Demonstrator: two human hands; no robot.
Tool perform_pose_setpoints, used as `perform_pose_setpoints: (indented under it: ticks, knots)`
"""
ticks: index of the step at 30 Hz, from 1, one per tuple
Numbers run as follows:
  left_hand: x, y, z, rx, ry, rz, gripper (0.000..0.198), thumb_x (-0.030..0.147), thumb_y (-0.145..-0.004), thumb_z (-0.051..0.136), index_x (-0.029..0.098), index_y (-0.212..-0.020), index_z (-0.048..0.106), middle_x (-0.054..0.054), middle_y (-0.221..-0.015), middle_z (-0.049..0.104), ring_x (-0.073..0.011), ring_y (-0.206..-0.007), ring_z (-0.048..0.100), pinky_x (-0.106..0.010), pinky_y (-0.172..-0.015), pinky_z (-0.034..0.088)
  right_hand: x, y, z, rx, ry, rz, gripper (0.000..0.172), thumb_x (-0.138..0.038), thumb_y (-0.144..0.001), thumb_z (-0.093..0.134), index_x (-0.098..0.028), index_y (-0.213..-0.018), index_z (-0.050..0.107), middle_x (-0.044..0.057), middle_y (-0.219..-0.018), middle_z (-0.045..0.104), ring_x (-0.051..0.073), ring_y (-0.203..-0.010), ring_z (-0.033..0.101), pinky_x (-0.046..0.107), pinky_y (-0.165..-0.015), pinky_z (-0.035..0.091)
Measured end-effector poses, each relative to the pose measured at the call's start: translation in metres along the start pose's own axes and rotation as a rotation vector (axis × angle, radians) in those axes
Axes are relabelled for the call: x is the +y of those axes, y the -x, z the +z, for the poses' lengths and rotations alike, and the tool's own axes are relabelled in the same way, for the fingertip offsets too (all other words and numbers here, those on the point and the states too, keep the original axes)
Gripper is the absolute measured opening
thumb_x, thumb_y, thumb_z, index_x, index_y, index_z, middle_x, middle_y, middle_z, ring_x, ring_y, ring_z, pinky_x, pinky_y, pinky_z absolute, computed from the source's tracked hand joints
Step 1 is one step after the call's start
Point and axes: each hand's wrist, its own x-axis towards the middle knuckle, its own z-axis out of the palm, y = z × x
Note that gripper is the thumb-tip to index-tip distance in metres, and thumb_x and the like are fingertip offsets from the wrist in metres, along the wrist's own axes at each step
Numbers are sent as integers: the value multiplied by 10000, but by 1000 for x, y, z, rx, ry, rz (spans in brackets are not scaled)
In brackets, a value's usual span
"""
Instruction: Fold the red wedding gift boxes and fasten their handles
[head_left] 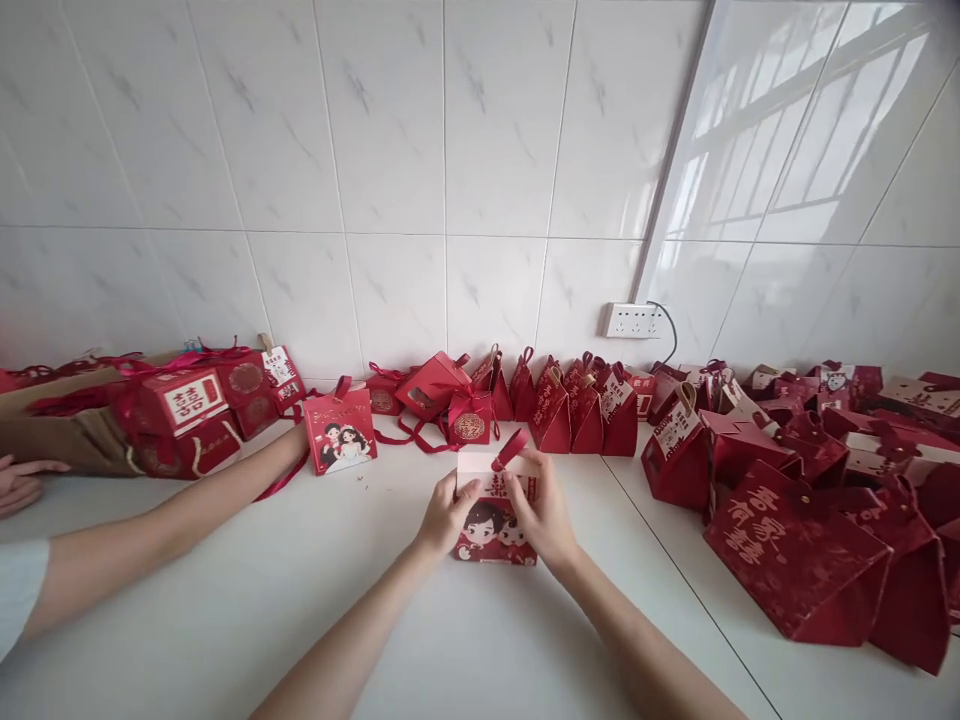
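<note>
The small red gift box [495, 515] stands upright between the left hand [448, 515] and right hand [541, 515], both clamped on its sides.

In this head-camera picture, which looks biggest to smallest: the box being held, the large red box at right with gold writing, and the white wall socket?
1. Large red box, though it lies nearer the camera.
2. Cartoon-couple box, held by the left hand and right hand.
3. Wall socket, clearly smallest, but farthest away.
</note>
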Motion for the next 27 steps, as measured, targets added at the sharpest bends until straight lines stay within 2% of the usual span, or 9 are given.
perform_pose_setpoints:
  ticks: [4,6,8,11,14,17,21,27]
  knots:
    - [0,17,10,-74,160,-31,559,598,-826,513,123,-1101,622,-128,-1017,712,-271,-963,663,-356,-850,521,-9,13,-8,18,2,-58,150,-281,-920,502,-231,-1057,466,33,-894,637,162,-721,635,283,-606,523]
    - [4,21,11,-42,175,14,569,631,-818,506,126,-1059,613,-124,-976,707,-257,-904,669,-343,-790,534,-14,17,-10,26,-10,-95,141,-263,-914,511,-231,-1040,456,28,-866,630,154,-696,632,268,-581,514]
    - [11,22,7,86,60,180,515,610,-827,520,143,-1035,588,-101,-937,694,-228,-870,664,-324,-769,535,-20,18,-11,14,-22,-118,123,-245,-912,513,-233,-1016,447,16,-828,620,142,-654,618,255,-560,504]
    - [21,19,1,266,-199,537,265,371,-888,558,177,-1069,559,-64,-943,665,-168,-875,647,-282,-782,531,-29,18,-9,-18,-42,-150,108,-217,-912,509,-237,-994,441,-2,-774,602,126,-593,576,241,-528,480]
    - [30,18,-2,313,-408,738,127,173,-907,510,195,-997,597,-43,-895,642,-133,-820,639,-244,-713,541,-34,18,-8,-23,-60,-168,88,-213,-914,506,-236,-974,446,-7,-748,588,126,-593,562,238,-526,468]
    - [34,19,0,310,-456,767,133,124,-893,516,194,-940,619,-32,-855,625,-123,-779,633,-229,-683,548,-36,18,-9,-18,-58,-137,59,-219,-917,507,-234,-943,455,-8,-739,588,126,-593,563,238,-527,463]
    - [34,22,2,278,-408,792,181,85,-864,537,191,-981,626,-29,-865,607,-116,-782,627,-217,-689,548,-37,17,-13,-1,-61,-152,65,-201,-910,520,-235,-908,465,-19,-710,587,123,-591,561,237,-537,462]
    - [31,22,2,247,-371,804,218,118,-847,565,177,-1048,623,-44,-890,607,-124,-775,635,-224,-679,556,-36,17,-14,-6,-42,-146,22,-219,-912,513,-228,-920,494,-5,-741,612,124,-601,568,242,-540,465]
